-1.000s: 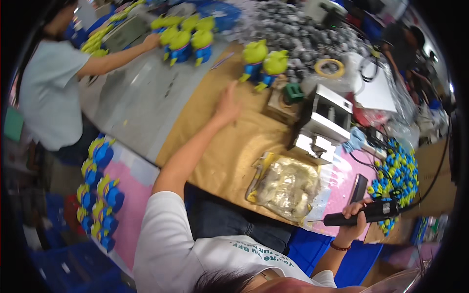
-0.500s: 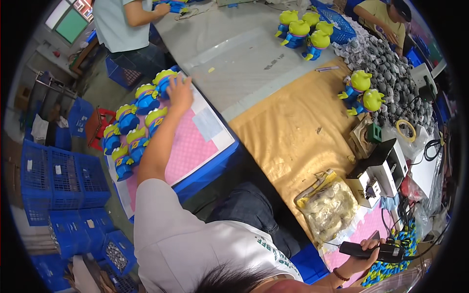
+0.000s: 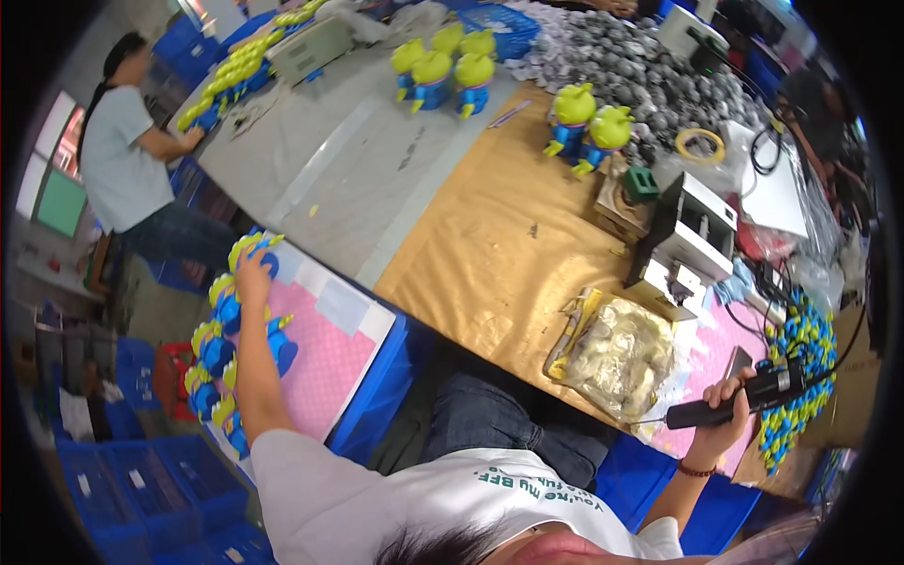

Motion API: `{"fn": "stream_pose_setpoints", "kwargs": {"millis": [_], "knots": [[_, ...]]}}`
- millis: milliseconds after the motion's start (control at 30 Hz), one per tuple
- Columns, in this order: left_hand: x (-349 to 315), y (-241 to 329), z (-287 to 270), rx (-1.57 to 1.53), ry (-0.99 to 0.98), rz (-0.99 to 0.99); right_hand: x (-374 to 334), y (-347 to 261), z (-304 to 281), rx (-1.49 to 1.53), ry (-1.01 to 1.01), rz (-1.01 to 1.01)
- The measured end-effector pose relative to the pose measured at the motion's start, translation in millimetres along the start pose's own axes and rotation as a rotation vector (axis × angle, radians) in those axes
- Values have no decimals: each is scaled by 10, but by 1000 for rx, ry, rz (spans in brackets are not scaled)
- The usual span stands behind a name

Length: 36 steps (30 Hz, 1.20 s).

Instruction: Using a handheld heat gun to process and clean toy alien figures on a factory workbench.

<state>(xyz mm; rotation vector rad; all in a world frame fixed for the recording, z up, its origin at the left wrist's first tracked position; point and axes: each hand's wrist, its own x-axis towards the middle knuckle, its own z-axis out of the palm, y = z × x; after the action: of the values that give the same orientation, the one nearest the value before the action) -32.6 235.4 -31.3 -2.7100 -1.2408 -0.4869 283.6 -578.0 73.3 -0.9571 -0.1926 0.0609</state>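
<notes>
At the far end of a pink-lined tray point(image 3: 325, 372), my left hand point(image 3: 252, 275) has its fingers closed over a green-and-blue toy figure point(image 3: 267, 256). Several matching figures point(image 3: 215, 348) lie along the tray's left side, partly hidden by my left forearm. On the right, my right hand point(image 3: 725, 414) grips a black corded electric screwdriver point(image 3: 730, 403). Its thin metal shaft points left, close to a clear plastic bag point(image 3: 621, 358) with yellowish contents.
Two toy figures point(image 3: 589, 127) and a cluster of several more point(image 3: 443, 71) stand on the table point(image 3: 471, 264). Behind lies a heap of grey parts point(image 3: 650, 85). A metal box device point(image 3: 683, 240) and blue-green parts point(image 3: 800, 358) sit right. Another person point(image 3: 127, 155) works at far left.
The whole view has swung, so the table sits further left. My left hand stays at the tray's far figure. My right hand still holds the screwdriver, now raised slightly.
</notes>
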Motion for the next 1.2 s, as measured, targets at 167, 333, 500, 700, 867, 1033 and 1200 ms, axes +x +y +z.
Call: {"fn": "stream_pose_setpoints", "kwargs": {"millis": [167,333,500,700,867,1033,1200], "knots": [[155,233,-850,-734,14,-222,-12,-75,-82,-54,-2,-40],[-174,1504,-1221,-1868,-404,-270,109,-189,-82,-80,-79,-112],[-1206,3605,-1074,-2374,-1153,-299,584,-261,223,-29,-247,-325],[-2478,5224,-945,-2486,-1575,-453,1232,-255,711,-152,-209,-499],[-2959,5342,-864,-2310,-1577,-576,1642,-27,811,-247,-213,-403],[-2803,4850,-1151,-1840,-1657,-517,1831,193,800,-399,-229,-331],[-2634,4766,-1337,-1387,-1258,658,1911,308,824,-472,-209,-269]]}}
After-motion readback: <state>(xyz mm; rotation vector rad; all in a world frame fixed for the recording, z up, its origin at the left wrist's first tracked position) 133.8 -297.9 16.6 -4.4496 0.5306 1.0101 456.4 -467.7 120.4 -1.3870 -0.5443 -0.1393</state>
